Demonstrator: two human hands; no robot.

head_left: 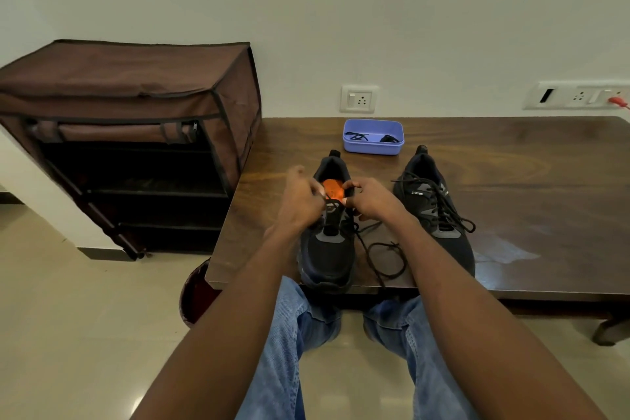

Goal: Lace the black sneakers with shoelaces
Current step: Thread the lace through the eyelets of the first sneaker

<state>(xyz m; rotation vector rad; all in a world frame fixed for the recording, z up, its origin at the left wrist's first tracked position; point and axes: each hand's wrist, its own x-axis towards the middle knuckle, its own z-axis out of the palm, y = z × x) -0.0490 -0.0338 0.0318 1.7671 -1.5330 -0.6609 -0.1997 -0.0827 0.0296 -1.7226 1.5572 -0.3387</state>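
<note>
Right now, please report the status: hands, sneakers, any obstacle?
Both hands at left sneaker: left hand and right hand fingers pinching its lace. Right sneaker already laced. Lace tail loose on table; nothing blocking.

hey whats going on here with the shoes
A person seated at a dark wooden table is lacing a pair of black sneakers. Both hands work at the top of the near sneaker: the left hand and right hand each seem to pinch the shoelace near the upper eyelets, with its slack trailing across the table. The other sneaker sits to the right, already laced. A small purple tray behind them holds more dark laces.
</note>
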